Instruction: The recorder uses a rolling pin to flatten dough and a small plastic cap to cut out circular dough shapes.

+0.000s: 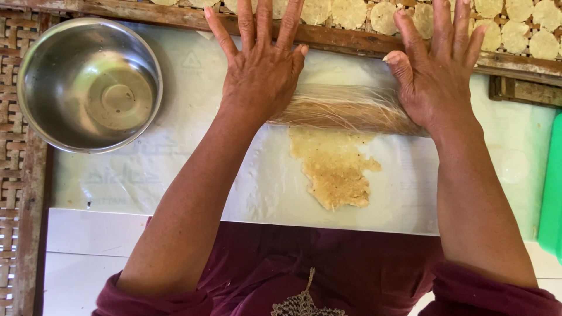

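My left hand (pixel 260 70) and my right hand (pixel 436 73) lie flat, fingers spread, on the two ends of a rolling pin (pixel 345 111) wrapped in clear plastic. The pin is blurred with motion and lies across a white plastic sheet (pixel 175 169). Just below the pin, a thin, ragged patch of yellowish dough (pixel 333 167) is pressed flat on the sheet. Both palms press down on the pin rather than closing around it.
An empty steel bowl (pixel 88 85) stands at the left on the sheet. Behind the hands runs a wooden frame (pixel 351 41) holding several round flat dough discs (pixel 521 29). A woven mat (pixel 12 175) lies at the left, a green object (pixel 551 187) at the right edge.
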